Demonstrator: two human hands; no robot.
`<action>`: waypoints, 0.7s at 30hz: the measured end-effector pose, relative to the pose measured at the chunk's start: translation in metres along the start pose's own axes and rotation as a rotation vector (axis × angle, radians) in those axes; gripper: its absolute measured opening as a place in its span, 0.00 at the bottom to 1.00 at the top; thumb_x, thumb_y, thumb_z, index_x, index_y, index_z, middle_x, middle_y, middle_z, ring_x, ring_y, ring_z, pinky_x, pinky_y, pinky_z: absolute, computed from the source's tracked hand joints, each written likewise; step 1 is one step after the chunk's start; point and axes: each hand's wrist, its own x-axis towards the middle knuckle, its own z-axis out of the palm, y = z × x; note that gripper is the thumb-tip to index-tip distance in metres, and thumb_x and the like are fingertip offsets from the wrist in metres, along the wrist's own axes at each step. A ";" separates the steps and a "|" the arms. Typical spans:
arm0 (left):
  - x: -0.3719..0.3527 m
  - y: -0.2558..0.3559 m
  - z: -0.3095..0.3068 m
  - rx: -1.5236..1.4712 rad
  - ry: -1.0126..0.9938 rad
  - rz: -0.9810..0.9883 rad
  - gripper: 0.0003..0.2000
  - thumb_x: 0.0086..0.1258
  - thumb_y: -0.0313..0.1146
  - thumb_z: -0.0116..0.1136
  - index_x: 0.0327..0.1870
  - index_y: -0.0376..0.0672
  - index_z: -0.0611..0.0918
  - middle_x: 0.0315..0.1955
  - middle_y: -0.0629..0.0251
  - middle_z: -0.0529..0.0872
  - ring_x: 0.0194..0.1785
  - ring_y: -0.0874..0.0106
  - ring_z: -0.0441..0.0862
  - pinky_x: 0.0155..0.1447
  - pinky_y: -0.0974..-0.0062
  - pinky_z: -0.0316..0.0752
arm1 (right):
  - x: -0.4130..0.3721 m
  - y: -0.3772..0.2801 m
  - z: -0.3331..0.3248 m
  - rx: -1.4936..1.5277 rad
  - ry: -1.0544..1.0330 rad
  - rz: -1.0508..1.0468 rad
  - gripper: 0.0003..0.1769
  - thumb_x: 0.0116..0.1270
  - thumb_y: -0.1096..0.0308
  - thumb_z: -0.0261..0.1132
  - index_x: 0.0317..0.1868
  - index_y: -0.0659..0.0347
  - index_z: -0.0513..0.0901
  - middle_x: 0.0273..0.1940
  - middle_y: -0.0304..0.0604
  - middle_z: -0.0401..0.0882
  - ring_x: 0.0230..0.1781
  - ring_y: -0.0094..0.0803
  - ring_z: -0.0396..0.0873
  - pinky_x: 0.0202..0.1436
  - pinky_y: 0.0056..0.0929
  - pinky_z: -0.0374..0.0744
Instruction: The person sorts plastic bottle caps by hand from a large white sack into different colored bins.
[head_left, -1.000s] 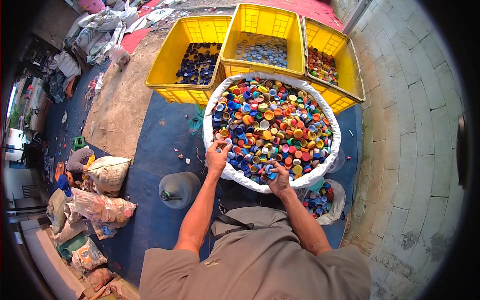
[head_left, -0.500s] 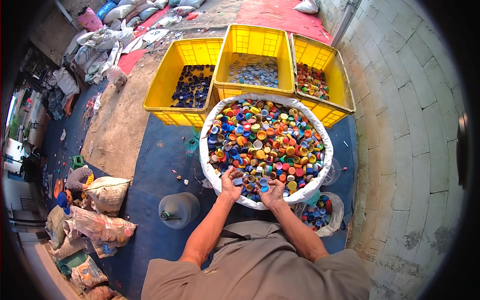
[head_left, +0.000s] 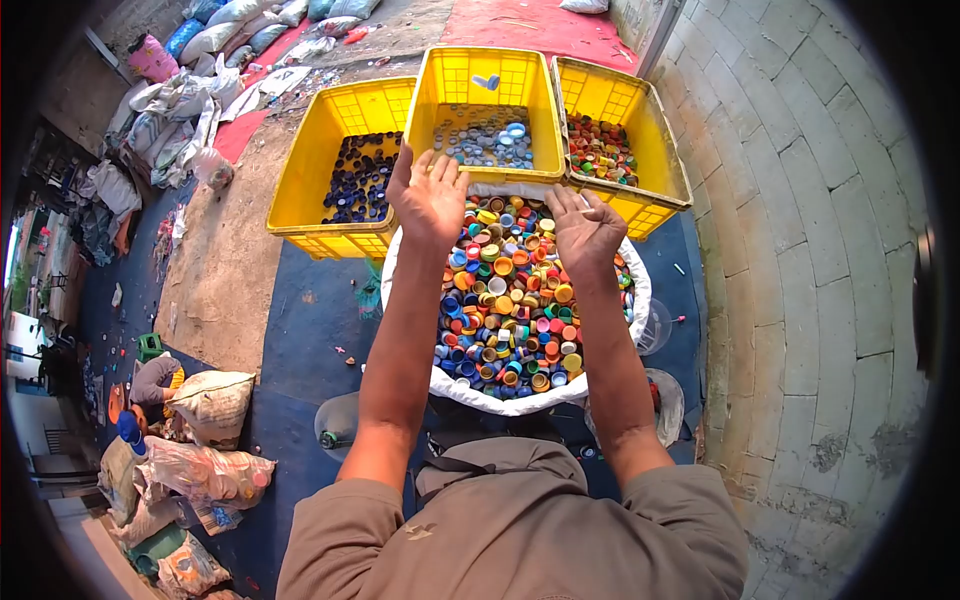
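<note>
my left hand (head_left: 428, 195) and right hand (head_left: 585, 228) are spread open and empty at 12 o'clock, with a pale blue cap (head_left: 488, 82) airborne over the middle crate (head_left: 530, 70). i judge this the toss; next calls for digging into the sack (head_left: 500, 398) at 6 o'clock.

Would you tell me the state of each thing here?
Left hand, open, empty.
Right hand, open, empty.
Round white sack of mixed plastic caps, open, full.
Left yellow plastic crate, part-filled, dark blue caps.
Middle yellow plastic crate, part-filled, pale caps.
Right yellow plastic crate, part-filled, mixed caps.
</note>
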 end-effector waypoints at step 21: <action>-0.158 -0.076 -0.236 1.107 0.614 -0.021 0.11 0.70 0.36 0.59 0.40 0.36 0.79 0.32 0.68 0.81 0.34 0.80 0.76 0.40 0.81 0.71 | -0.123 -0.075 -0.229 -1.653 0.429 -0.150 0.20 0.57 0.73 0.60 0.52 0.68 0.76 0.47 0.51 0.81 0.45 0.37 0.81 0.52 0.31 0.79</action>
